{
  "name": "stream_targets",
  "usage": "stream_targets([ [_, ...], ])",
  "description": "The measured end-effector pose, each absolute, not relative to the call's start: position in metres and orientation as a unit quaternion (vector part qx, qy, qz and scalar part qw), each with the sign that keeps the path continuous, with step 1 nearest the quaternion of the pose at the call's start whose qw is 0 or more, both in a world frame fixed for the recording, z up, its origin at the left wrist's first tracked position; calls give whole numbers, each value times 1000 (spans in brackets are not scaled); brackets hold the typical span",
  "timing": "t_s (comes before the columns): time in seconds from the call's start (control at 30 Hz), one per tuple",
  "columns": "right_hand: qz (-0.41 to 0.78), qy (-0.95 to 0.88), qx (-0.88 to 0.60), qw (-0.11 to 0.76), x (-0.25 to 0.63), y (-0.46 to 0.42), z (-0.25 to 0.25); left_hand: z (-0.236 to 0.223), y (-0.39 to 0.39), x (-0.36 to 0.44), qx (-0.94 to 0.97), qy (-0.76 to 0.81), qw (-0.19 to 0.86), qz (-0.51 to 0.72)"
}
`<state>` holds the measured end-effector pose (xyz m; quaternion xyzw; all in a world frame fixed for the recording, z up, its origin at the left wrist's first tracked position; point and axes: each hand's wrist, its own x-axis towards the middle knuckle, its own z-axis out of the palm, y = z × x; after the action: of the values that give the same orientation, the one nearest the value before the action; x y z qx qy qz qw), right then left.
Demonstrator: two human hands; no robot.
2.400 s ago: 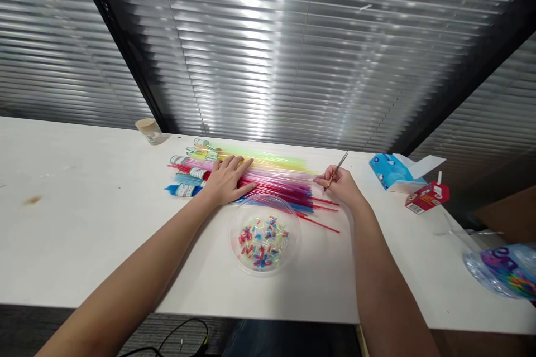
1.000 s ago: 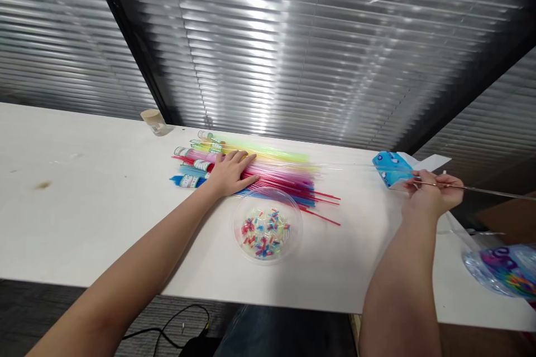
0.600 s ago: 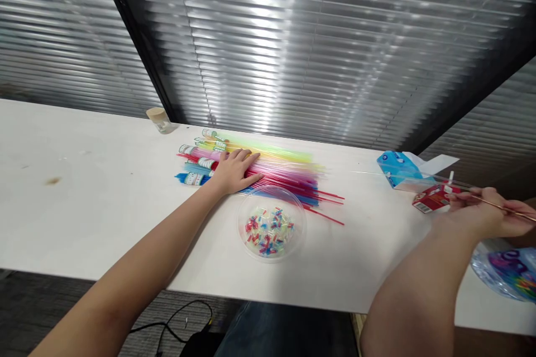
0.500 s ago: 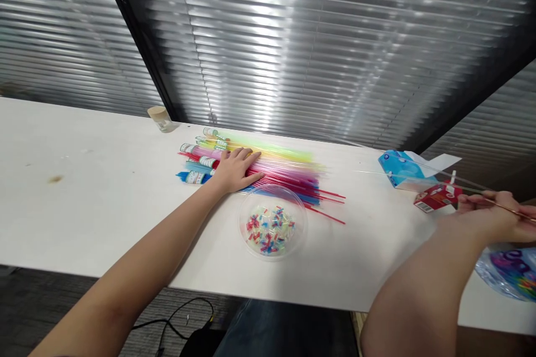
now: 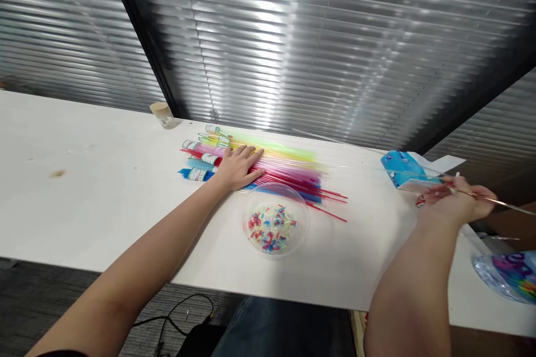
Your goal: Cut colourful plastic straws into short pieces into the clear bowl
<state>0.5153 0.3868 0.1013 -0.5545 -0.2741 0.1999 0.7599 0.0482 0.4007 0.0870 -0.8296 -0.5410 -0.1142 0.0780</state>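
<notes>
My left hand [image 5: 239,170] lies flat with its fingers spread on bundles of thin coloured plastic straws [image 5: 288,177]: yellow, pink, red and blue, with paper bands at their left ends. In front of them stands a clear plastic bowl [image 5: 303,217] holding small cut straw pieces [image 5: 272,228]. At the right, my right hand [image 5: 458,201] is closed around a few long thin straws [image 5: 508,204], some clear and one coppery. Their clear ends reach left over the table. Part of the grip is hidden by the hand itself.
Beyond my right hand lies an opened blue carton [image 5: 404,170]; a red box [image 5: 420,201] is mostly covered by the hand. A clear bottle with a colourful label [image 5: 508,273] lies at the right edge. A cork-topped jar [image 5: 164,116] stands near the blinds.
My right hand has moved left and slightly down with the straws, now covering most of the red box. My left hand has stayed on the bundles.
</notes>
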Motion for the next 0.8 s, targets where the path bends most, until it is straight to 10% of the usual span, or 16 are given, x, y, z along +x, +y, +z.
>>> stream_targets([
  [0.8,314,-611,-569,453,402,419,74,88,404,48,-866,-468,118,-130],
])
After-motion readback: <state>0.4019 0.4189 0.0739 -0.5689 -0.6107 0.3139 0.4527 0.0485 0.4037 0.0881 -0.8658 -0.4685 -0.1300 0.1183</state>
